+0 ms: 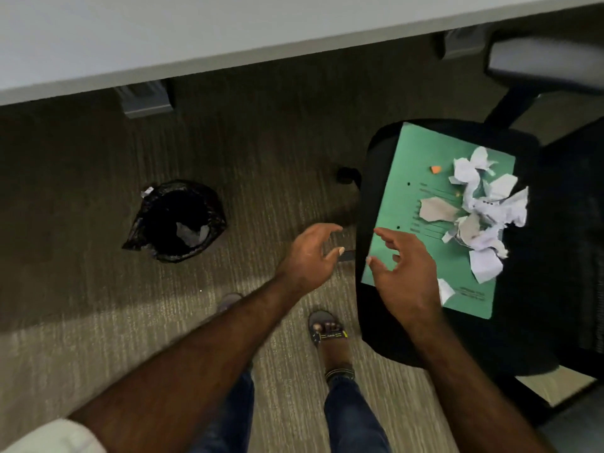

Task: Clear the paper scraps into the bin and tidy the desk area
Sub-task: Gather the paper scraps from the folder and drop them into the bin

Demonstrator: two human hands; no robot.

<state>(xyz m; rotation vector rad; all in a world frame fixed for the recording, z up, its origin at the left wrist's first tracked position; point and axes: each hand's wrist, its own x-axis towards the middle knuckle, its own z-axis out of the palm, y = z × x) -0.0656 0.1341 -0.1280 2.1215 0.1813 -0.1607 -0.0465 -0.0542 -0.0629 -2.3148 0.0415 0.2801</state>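
Observation:
A green folder (411, 178) lies on the black seat of an office chair (523, 289) at the right. Several crumpled white paper scraps (483, 210) are heaped on the folder's right half, and a small orange bit (435, 170) lies near its top. A small bin with a black liner (178, 220) stands on the carpet to the left, with some paper inside. My left hand (310, 256) hovers open over the floor just left of the chair. My right hand (403, 266) is open above the folder's near left corner, holding nothing.
A white desk (196, 37) spans the top of the view, with grey desk legs (147, 99) beneath it. The chair's grey armrest (549, 60) juts out at the upper right. My sandalled feet (330, 335) stand on the striped carpet between bin and chair.

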